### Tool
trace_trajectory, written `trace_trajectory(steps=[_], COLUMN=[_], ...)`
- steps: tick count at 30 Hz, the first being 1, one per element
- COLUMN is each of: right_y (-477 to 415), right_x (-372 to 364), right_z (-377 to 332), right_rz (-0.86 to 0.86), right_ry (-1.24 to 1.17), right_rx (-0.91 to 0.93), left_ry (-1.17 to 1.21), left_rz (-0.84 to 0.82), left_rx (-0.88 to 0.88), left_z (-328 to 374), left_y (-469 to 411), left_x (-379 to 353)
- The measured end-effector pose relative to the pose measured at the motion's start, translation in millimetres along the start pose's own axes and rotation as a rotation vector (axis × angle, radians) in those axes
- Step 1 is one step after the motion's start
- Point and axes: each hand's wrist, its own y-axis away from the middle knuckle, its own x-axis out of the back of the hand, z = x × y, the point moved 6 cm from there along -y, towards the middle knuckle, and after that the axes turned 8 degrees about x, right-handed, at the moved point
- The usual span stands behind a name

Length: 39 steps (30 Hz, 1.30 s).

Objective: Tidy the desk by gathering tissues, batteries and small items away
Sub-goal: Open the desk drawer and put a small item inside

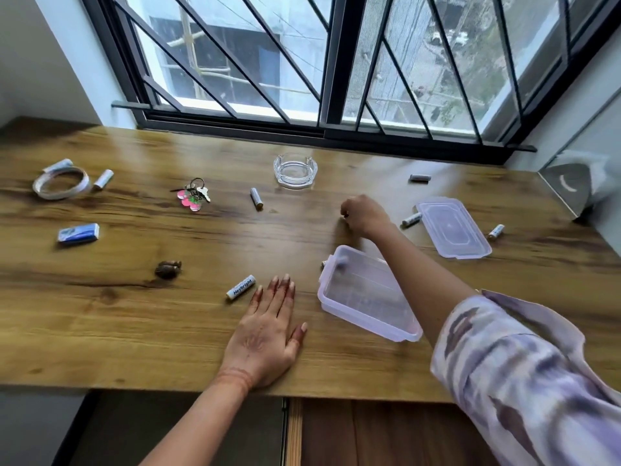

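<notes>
On your far left a flat ring of white tape lay on the grained wooden desk. One white cylindrical battery, the rear battery, sat just behind the tape, and the side battery lay just beside its right rim. Nearer you sat a soft blue-and-white tissue pack, and further right a small brown rounded item too blurred to identify. Metal keys on a ring with a glossy pink charm lay toward the window.

The Heybright battery lay at a slant just beside your left hand. That hand pressed flat on the wood, fingers straight and close together, thumb out, grasping nothing. The grey battery lay between the keys and a thick, clear glass ashtray.

A translucent rectangular plastic container sat open under your right forearm. Your right hand was down at the desk beyond it with its fingers curled tight. Whether they pinched anything I cannot tell.

The far battery lay near the window. The lid-side battery lay against the left edge of the matching flat lid, and the end battery lay just right of it. Your loose sleeve was streaked in purple and cream.
</notes>
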Motion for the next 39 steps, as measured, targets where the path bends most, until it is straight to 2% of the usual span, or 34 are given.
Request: trace_trajectory(steps=[2, 9, 12, 14, 19, 25, 29, 35, 39], right_y=[14, 127, 192, 229, 309, 373, 388, 386, 387], right_x=[12, 57, 58, 50, 4, -104, -143, -149, -140], right_z=[3, -26, -40, -49, -66, -70, -74, -82, -84], right_rz=[0.115, 0.65, 0.768, 0.781, 0.672, 0.223, 0.009, -0.074, -0.061], right_ry=[-0.111, -0.353, -0.398, -0.446, -0.543, -0.616, -0.606, -0.467, -0.405], right_rx=[-0.041, 0.036, 0.004, -0.034, -0.132, -0.388, -0.441, -0.311, -0.304], left_ry=[0.041, 0.088, 0.227, 0.311, 0.408, 0.474, 0.447, 0.502, 0.483], left_rz=[-0.013, -0.067, 0.036, 0.09, 0.093, 0.073, 0.051, 0.066, 0.063], left_rx=[0.004, 0.017, 0.039, 0.044, 0.035, 0.094, 0.103, 0.175, 0.167], left_z=[1, 1, 6, 15, 43, 62, 63, 59, 60], left_y=[1, 0, 18, 40, 104, 162, 193, 222, 233], left_x=[2, 5, 17, 22, 21, 17, 13, 19, 18])
